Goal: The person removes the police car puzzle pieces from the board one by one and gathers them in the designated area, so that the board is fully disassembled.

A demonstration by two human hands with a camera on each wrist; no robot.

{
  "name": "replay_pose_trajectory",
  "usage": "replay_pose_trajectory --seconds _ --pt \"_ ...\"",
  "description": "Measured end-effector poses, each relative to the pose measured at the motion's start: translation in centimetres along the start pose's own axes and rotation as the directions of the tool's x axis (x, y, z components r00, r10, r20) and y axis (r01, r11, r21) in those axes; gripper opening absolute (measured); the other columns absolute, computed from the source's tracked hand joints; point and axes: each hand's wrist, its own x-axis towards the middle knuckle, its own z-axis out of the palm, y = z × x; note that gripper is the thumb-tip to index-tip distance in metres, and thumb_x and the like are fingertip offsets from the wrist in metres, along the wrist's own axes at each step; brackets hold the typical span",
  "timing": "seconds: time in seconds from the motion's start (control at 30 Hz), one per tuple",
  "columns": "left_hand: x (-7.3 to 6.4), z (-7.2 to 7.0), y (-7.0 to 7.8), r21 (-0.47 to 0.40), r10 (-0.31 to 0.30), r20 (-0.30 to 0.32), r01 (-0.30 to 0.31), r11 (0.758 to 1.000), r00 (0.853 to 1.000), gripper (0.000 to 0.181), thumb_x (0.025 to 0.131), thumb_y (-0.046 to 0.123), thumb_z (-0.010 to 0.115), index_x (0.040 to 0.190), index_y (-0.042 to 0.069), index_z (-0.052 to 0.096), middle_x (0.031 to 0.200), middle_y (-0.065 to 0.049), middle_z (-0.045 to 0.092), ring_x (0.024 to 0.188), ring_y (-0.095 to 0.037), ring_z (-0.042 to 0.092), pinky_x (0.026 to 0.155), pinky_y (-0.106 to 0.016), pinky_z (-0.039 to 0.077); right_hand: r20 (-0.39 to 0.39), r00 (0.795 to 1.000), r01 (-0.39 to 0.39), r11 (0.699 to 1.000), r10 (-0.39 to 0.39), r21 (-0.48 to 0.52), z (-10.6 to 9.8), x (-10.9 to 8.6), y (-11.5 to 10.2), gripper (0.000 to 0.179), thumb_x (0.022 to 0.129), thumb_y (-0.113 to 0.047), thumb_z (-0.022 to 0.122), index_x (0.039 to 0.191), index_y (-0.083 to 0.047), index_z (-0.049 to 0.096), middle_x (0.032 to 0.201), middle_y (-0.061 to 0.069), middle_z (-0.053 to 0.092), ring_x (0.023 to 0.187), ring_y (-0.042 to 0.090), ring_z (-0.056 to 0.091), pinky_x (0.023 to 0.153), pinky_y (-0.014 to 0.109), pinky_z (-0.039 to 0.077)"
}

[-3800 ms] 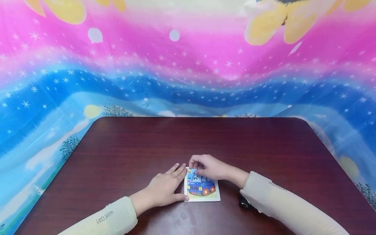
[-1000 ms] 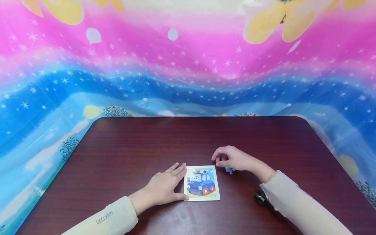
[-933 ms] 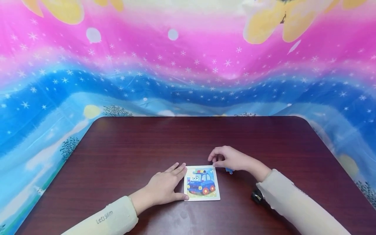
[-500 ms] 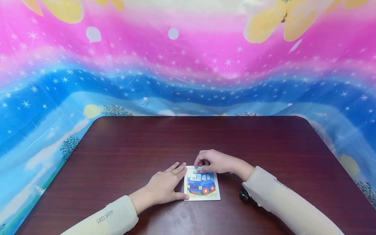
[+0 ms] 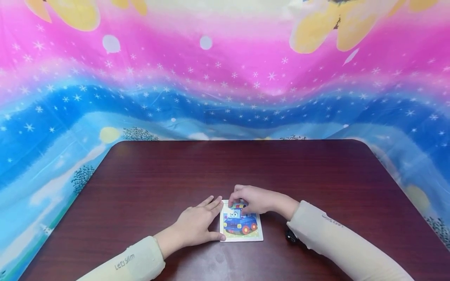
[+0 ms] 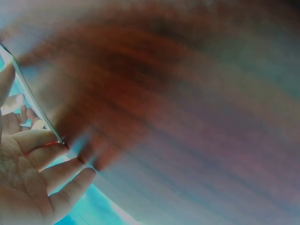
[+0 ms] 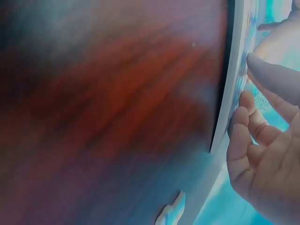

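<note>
A square jigsaw puzzle (image 5: 242,226) with a blue cartoon car lies in a pale frame on the table, its upper left corner showing bare board. My left hand (image 5: 198,224) lies flat with spread fingers along the frame's left side, thumb at the lower left corner. My right hand (image 5: 254,199) reaches over the top edge, its thumb and index finger curled about the puzzle piece (image 5: 241,205) with the car's roof lights. In the right wrist view, the fingertips meet the puzzle's face. A loose puzzle piece (image 7: 174,213) lies on the table, hidden by the right arm in the head view.
The dark red-brown table (image 5: 175,168) has rounded far corners. A pink and blue patterned cloth (image 5: 225,86) hangs behind and around it. A small black device (image 5: 291,236) sits under the right wrist.
The upper left piece has left the frame, and a loose blue piece appeared at the right. My right hand moved from there back leftward onto the puzzle. The left hand stayed put.
</note>
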Motion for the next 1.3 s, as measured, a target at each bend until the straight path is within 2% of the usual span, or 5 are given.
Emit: replay_pose_trajectory --seconds 0.37,0.67,0.97,1.3 --pt "-0.1 -0.4 0.2 0.002 -0.001 -0.005 0.001 1.000 1.000 0.093 0.079 0.067 0.069 0.149 0.010 0.046 0.159 -0.004 0.039 0.148 -0.027 0.036 0.089 -0.053 0.055 -0.009 1.000 -0.009 1.000 0.008 -0.027 0.0 0.3 -0.5 0.029 0.084 -0.003 0.076 0.104 -0.021 0.066 0.098 -0.004 0.054 0.090 0.012 0.053 0.081 0.025 0.048" --pt "-0.1 -0.6 0.2 0.002 0.001 -0.003 -0.001 1.000 1.000 0.093 0.079 0.067 0.069 0.149 0.009 0.046 0.159 -0.005 0.039 0.148 -0.027 0.036 0.090 -0.054 0.055 -0.025 1.000 0.001 1.000 -0.001 0.003 0.2 -0.1 -0.5 0.028 0.086 -0.004 0.074 0.102 -0.024 0.062 0.104 -0.005 0.055 0.096 0.013 0.054 0.084 0.027 0.049" --pt "-0.2 -0.5 0.3 -0.004 -0.008 0.006 0.008 1.000 1.000 0.093 0.079 0.067 0.069 0.149 0.009 0.046 0.159 -0.004 0.039 0.148 -0.027 0.036 0.091 -0.054 0.055 -0.044 0.998 0.043 0.994 -0.039 0.100 -0.1 -0.4 0.5 0.034 0.090 0.000 0.067 0.120 -0.016 0.063 0.098 -0.002 0.060 0.082 0.010 0.053 0.076 0.024 0.049" --pt "-0.1 -0.4 0.3 -0.004 -0.003 0.004 0.003 1.000 1.000 0.093 0.079 0.068 0.068 0.148 0.009 0.047 0.159 -0.005 0.039 0.148 -0.027 0.036 0.089 -0.054 0.055 -0.071 0.997 0.043 0.989 -0.033 0.143 -0.3 -0.5 0.8 0.023 0.092 0.002 0.063 0.107 -0.014 0.069 0.092 0.001 0.064 0.080 0.006 0.053 0.075 0.022 0.049"
